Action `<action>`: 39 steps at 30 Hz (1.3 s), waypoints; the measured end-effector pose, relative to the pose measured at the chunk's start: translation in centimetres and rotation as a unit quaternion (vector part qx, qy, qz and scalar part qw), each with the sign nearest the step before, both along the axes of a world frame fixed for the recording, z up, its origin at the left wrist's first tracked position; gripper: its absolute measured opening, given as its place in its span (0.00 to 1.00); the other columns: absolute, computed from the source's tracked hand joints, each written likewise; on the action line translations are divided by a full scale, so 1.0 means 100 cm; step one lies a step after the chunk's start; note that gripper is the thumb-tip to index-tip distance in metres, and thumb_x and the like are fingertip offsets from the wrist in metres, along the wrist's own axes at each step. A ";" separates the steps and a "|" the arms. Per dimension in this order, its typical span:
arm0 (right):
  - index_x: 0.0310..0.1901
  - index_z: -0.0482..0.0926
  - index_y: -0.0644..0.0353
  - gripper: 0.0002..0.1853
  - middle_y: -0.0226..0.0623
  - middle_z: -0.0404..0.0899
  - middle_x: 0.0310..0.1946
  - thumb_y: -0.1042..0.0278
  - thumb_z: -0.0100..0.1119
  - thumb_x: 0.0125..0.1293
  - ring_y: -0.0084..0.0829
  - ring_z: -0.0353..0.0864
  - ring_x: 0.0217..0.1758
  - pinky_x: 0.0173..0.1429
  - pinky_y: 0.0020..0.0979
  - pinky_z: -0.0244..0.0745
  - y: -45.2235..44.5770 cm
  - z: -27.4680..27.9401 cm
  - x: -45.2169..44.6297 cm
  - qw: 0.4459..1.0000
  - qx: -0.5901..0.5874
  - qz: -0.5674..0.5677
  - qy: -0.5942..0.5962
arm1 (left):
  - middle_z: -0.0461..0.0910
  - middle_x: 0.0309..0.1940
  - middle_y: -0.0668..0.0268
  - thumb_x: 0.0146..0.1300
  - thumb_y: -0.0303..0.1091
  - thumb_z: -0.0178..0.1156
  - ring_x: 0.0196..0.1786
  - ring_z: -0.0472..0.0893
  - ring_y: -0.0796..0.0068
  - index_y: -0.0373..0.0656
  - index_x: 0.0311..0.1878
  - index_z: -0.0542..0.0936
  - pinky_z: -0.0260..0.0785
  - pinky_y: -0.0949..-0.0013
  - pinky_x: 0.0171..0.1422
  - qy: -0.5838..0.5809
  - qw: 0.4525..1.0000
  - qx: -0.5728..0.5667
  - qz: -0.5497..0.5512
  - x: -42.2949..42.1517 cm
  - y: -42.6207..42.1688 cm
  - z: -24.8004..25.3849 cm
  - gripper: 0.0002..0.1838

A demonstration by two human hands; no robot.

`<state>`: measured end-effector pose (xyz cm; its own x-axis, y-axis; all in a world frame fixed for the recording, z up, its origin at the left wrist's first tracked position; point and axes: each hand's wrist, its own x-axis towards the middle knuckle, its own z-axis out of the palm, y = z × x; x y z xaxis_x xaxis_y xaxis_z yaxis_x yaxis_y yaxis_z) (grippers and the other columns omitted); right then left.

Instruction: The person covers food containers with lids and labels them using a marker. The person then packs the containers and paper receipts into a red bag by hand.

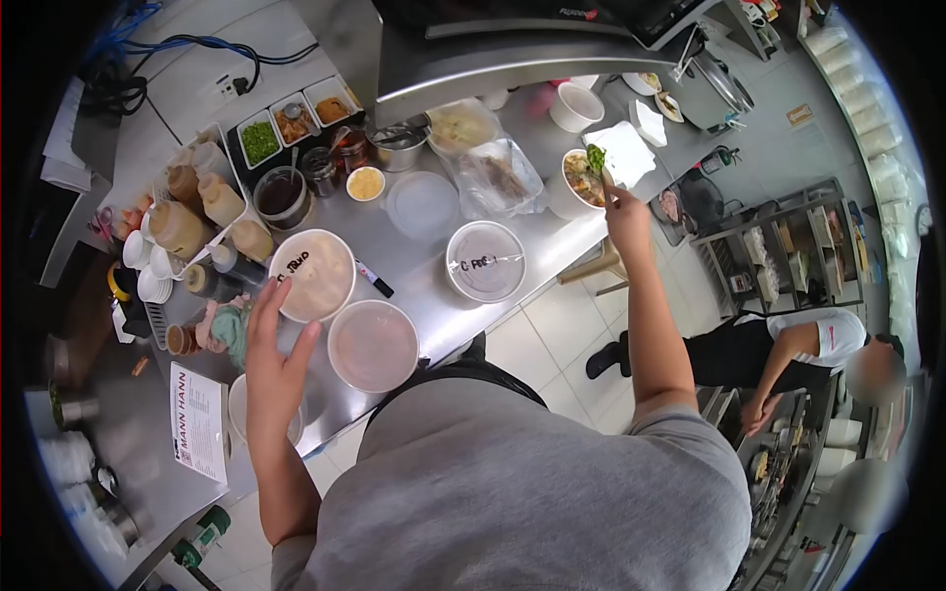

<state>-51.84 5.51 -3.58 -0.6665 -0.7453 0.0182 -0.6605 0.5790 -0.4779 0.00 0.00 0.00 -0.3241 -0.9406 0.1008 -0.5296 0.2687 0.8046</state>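
Observation:
My right hand point(625, 211) reaches to the far right of the counter, with its fingers pinched at a bunch of leafy greens point(595, 159). The greens are over a white soup bowl point(570, 200) holding broth and chopped pieces. My left hand point(268, 330) has its fingers spread, over the edge of a lidded white tub point(317, 288) with black handwriting. Close to it is another lidded tub point(373, 346). Between the hands is a third lidded tub point(486, 261), with writing on its clear lid. A black marker point(375, 280) lies beside the tubs.
Squeeze bottles point(178, 229) and sauce jars crowd the left. Topping trays point(259, 142) stand behind them. A loose clear lid point(422, 204) and a plastic bag point(501, 177) lie mid-counter. A steel appliance point(532, 74) overhangs the back. A co-worker point(788, 355) is at right.

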 end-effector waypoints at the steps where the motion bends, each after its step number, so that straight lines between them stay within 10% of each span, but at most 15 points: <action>1: 0.63 0.64 0.63 0.30 0.48 0.80 0.38 0.77 0.53 0.55 0.43 0.82 0.36 0.39 0.38 0.77 0.005 -0.004 0.001 0.984 0.059 0.048 0.161 | 0.63 0.65 0.54 0.58 0.31 0.60 0.69 0.60 0.58 0.44 0.63 0.68 0.49 0.61 0.71 -0.006 1.000 0.003 -0.009 -0.001 -0.001 0.003 0.28; 2: 0.62 0.65 0.64 0.28 0.52 0.79 0.37 0.80 0.48 0.55 0.47 0.81 0.37 0.40 0.40 0.77 0.008 -0.006 0.002 0.937 0.117 0.096 0.316 | 0.63 0.66 0.54 0.58 0.30 0.59 0.70 0.60 0.59 0.43 0.63 0.68 0.48 0.62 0.72 -0.011 1.000 0.006 -0.017 -0.001 -0.002 0.006 0.27; 6: 0.56 0.72 0.66 0.23 0.52 0.80 0.33 0.78 0.47 0.57 0.48 0.80 0.34 0.39 0.40 0.76 -0.020 0.010 0.009 0.943 -0.041 0.035 0.330 | 0.63 0.65 0.54 0.58 0.31 0.59 0.69 0.60 0.59 0.43 0.63 0.68 0.49 0.63 0.71 0.003 1.000 -0.015 0.006 0.000 -0.004 0.006 0.27; 9: 0.52 0.75 0.67 0.19 0.46 0.81 0.28 0.77 0.51 0.57 0.40 0.81 0.29 0.36 0.34 0.74 -0.047 0.027 0.057 0.978 -0.152 0.072 0.121 | 0.63 0.65 0.54 0.58 0.33 0.60 0.68 0.61 0.58 0.43 0.63 0.68 0.51 0.63 0.70 0.007 1.000 0.000 0.024 0.013 0.008 0.005 0.28; 11: 0.50 0.78 0.67 0.18 0.30 0.79 0.22 0.78 0.54 0.57 0.16 0.71 0.23 0.27 0.21 0.66 -0.085 0.008 0.091 0.940 -0.230 0.123 -0.221 | 0.63 0.65 0.53 0.57 0.35 0.62 0.67 0.62 0.56 0.44 0.62 0.69 0.53 0.62 0.69 0.003 0.998 0.022 0.052 0.020 0.019 0.004 0.28; 13: 0.51 0.77 0.65 0.18 0.31 0.78 0.24 0.76 0.57 0.58 0.15 0.69 0.21 0.24 0.18 0.62 -0.120 0.011 0.150 0.893 -0.176 0.163 -0.380 | 0.63 0.65 0.52 0.57 0.37 0.63 0.67 0.62 0.55 0.45 0.62 0.69 0.54 0.62 0.69 0.015 0.998 0.022 0.052 0.031 0.028 -0.001 0.29; 19: 0.51 0.76 0.67 0.16 0.34 0.78 0.25 0.76 0.56 0.61 0.17 0.69 0.20 0.23 0.17 0.61 -0.250 -0.001 0.301 0.812 -0.115 0.285 -0.496 | 0.63 0.65 0.50 0.58 0.36 0.63 0.68 0.62 0.54 0.44 0.63 0.69 0.54 0.60 0.69 0.028 0.993 0.045 0.101 0.045 0.050 0.002 0.29; 25: 0.27 0.79 0.65 0.13 0.50 0.81 0.31 0.62 0.60 0.57 0.44 0.82 0.36 0.38 0.38 0.75 -0.317 -0.015 0.335 0.915 -0.146 0.371 -0.061 | 0.64 0.64 0.52 0.59 0.36 0.62 0.67 0.64 0.56 0.41 0.62 0.69 0.54 0.61 0.69 0.025 0.984 0.064 0.163 0.067 0.070 -0.002 0.28; 28: 0.36 0.81 0.64 0.17 0.49 0.81 0.36 0.55 0.62 0.54 0.46 0.80 0.43 0.47 0.41 0.74 -0.282 -0.013 0.278 0.848 0.022 0.493 0.194 | 0.66 0.63 0.52 0.59 0.36 0.61 0.66 0.64 0.57 0.40 0.62 0.69 0.54 0.61 0.69 0.042 0.977 0.078 0.196 0.078 0.079 -0.006 0.27; 30: 0.35 0.83 0.61 0.14 0.45 0.82 0.39 0.59 0.61 0.54 0.43 0.81 0.45 0.48 0.40 0.75 -0.235 -0.044 0.252 0.893 0.132 0.400 0.158 | 0.67 0.62 0.53 0.59 0.35 0.61 0.66 0.65 0.58 0.39 0.62 0.69 0.54 0.62 0.68 0.053 0.972 0.088 0.209 0.080 0.079 -0.009 0.27; 32: 0.37 0.84 0.60 0.12 0.42 0.82 0.42 0.64 0.60 0.53 0.42 0.81 0.48 0.49 0.38 0.76 -0.201 -0.077 0.240 0.807 0.308 0.457 0.211 | 0.67 0.62 0.53 0.59 0.35 0.60 0.66 0.65 0.58 0.40 0.61 0.69 0.54 0.62 0.68 0.050 0.976 0.091 0.190 0.073 0.071 -0.009 0.27; 39: 0.37 0.84 0.60 0.11 0.46 0.82 0.40 0.70 0.54 0.55 0.42 0.83 0.43 0.44 0.39 0.77 -0.172 -0.081 0.247 0.868 0.257 0.417 0.089 | 0.67 0.62 0.54 0.60 0.36 0.60 0.64 0.67 0.62 0.42 0.63 0.68 0.59 0.63 0.64 0.025 0.998 0.012 0.062 0.012 0.028 0.008 0.27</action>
